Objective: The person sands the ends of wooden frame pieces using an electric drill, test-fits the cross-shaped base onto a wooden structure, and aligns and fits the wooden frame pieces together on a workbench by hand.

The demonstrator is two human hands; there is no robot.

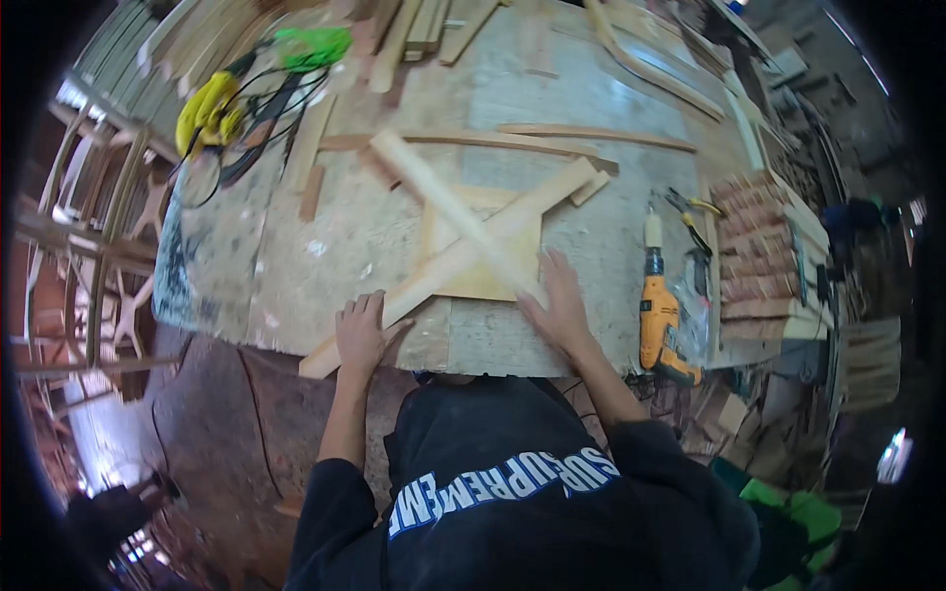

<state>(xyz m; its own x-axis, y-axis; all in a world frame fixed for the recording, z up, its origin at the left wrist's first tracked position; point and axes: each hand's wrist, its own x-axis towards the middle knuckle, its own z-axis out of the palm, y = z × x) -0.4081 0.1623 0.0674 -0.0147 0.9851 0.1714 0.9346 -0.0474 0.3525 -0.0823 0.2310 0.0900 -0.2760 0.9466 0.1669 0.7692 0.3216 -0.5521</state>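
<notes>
L hand [360,333] lies flat, fingers together and stretched out, palm down on the lower-left end of the crossed wooden slats [463,241], near the workbench [296,246] front edge. R hand [559,300] is also open, fingers spread, pressing on the square board [488,281] under the cross, by the lower-right slat end. Neither hand grips anything. Cross sits mid-bench, just ahead of the person. Yellow drill [658,320] lies right of the R hand, apart from it. Yellow power tool [207,113] w/ black cord rests far left.

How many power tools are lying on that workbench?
3: an orange drill near the right hand, a yellow tool and a green tool at the far left corner. Clutter may hide others.
</notes>
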